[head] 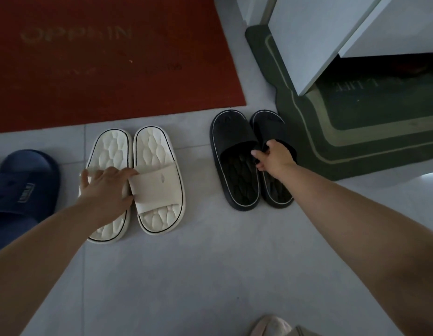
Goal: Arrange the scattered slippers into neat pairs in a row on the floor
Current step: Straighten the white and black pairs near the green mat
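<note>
Two cream slippers lie side by side on the grey tiled floor, heels pointing away from me. My left hand (pixel 106 187) lies on the strap of the left cream slipper (pixel 108 151), fingers reaching to the strap of the right cream slipper (pixel 159 183). Two black slippers sit together to the right, toes away from me. My right hand (pixel 273 156) pinches the strap of the right black slipper (pixel 268 124), next to the left black slipper (pixel 232 132). A dark blue slipper (pixel 24 180) lies at the far left, partly cut off.
A red doormat (pixel 101 64) covers the floor behind the cream pair. A dark green mat (pixel 336 141) lies right of the black pair under a white cabinet (pixel 319 32). A beige slipper toe (pixel 271 324) shows at the bottom edge.
</note>
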Demonstrator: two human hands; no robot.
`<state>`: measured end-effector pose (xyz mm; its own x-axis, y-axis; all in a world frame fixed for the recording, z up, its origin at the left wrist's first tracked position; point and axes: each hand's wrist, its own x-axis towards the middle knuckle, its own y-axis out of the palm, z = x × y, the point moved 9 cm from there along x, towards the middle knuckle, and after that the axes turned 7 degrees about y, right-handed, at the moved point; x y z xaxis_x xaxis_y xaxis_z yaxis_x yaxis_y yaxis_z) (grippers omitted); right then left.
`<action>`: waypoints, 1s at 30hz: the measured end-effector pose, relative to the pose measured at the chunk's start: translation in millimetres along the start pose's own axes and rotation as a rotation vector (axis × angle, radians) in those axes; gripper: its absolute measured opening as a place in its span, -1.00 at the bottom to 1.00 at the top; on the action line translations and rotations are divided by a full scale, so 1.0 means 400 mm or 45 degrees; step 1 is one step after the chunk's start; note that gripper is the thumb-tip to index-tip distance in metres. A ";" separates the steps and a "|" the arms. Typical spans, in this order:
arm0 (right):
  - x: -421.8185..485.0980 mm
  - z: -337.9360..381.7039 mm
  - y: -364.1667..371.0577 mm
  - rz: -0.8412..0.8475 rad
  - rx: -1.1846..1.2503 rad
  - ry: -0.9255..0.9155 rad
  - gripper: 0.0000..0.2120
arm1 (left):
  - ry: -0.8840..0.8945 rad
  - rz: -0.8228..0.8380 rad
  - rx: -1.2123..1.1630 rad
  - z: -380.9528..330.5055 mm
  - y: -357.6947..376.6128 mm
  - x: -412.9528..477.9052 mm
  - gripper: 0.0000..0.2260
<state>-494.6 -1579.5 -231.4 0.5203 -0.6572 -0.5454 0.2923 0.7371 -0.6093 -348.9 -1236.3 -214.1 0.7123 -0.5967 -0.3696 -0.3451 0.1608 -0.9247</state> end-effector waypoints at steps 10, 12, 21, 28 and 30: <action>0.011 0.009 -0.024 0.098 -0.699 -0.095 -0.52 | -0.030 -0.001 -0.007 0.000 -0.001 0.000 -0.59; 0.008 0.028 -0.022 0.074 -0.828 -0.126 -0.61 | -0.031 0.003 -0.012 -0.001 -0.005 -0.001 -0.59; -0.024 0.022 -0.043 -0.097 -0.686 0.037 -0.47 | -0.015 0.011 -0.057 -0.005 -0.015 -0.005 -0.59; -0.058 0.020 0.007 -0.107 -0.460 0.102 -0.42 | 0.019 0.006 -0.068 -0.003 -0.029 -0.016 -0.55; -0.048 0.040 -0.014 -0.183 -0.537 0.084 -0.53 | 0.038 0.029 -0.046 -0.007 -0.030 -0.018 -0.54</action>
<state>-493.4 -1568.4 -208.3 0.4420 -0.7670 -0.4651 -0.0015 0.5179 -0.8555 -351.7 -1236.1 -200.1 0.6857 -0.6162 -0.3874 -0.3833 0.1467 -0.9119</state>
